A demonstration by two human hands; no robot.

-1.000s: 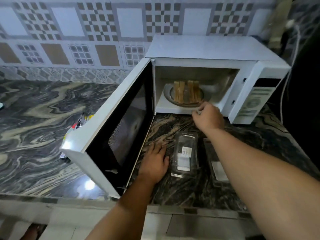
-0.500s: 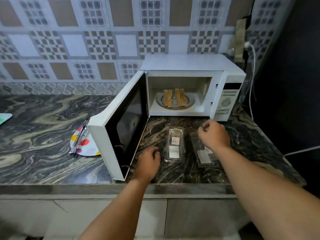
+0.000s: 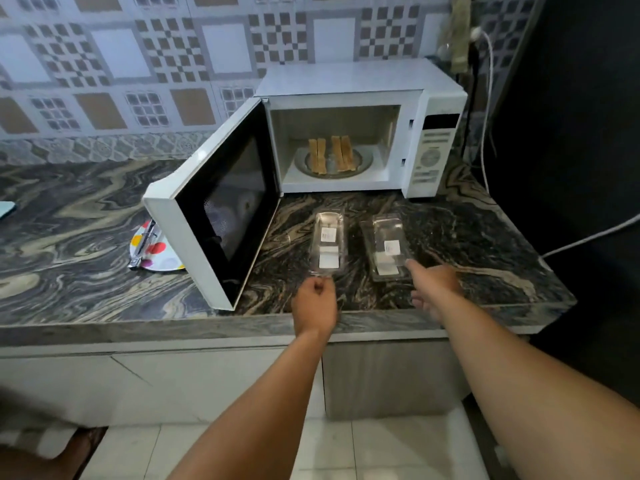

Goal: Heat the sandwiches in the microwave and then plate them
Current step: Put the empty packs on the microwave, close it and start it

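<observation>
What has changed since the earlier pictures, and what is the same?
The right hand drew back from the microwave mouth to the right clear tray. The left hand pulled back to the left tray's near end. Door open, sandwiches inside, unchanged.

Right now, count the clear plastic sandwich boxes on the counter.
2. The left box lies before the open microwave, its near end at the left hand. The right box lies beside it, by the right hand. None look hidden.

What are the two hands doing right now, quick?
Left hand: fingers curled, pinching the near end of the left plastic box.
Right hand: open, one finger touching the right plastic box, holding nothing.
</observation>
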